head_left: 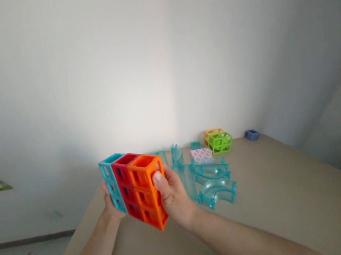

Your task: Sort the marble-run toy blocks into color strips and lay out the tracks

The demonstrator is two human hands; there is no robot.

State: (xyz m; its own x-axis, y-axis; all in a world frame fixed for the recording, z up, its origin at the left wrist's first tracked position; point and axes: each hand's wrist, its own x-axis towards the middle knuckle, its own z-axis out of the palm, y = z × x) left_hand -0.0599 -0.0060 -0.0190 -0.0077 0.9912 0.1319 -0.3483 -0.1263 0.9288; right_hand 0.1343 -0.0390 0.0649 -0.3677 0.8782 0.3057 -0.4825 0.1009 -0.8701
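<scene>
Pale wall (121, 67) rose behind the beige tabletop (273, 181), and up above it, out front, you had the three-column block of hollow blue, red and orange plastic frames (144, 179), tilted, between both hands. Your left hand (114, 210) supported the blue side, its fingers partly hidden; your right hand (178, 199) clasped the orange end, thumb pressed near the upper opening. Just beyond lay clear teal plastic track pieces (214, 184), with an open green plastic frame (221, 142) farther back. Light and stiff, by the look of it (though those seams could well part under a twist), so the outer columns, squeezed evenly from both sides, were the sound place to hold.
</scene>
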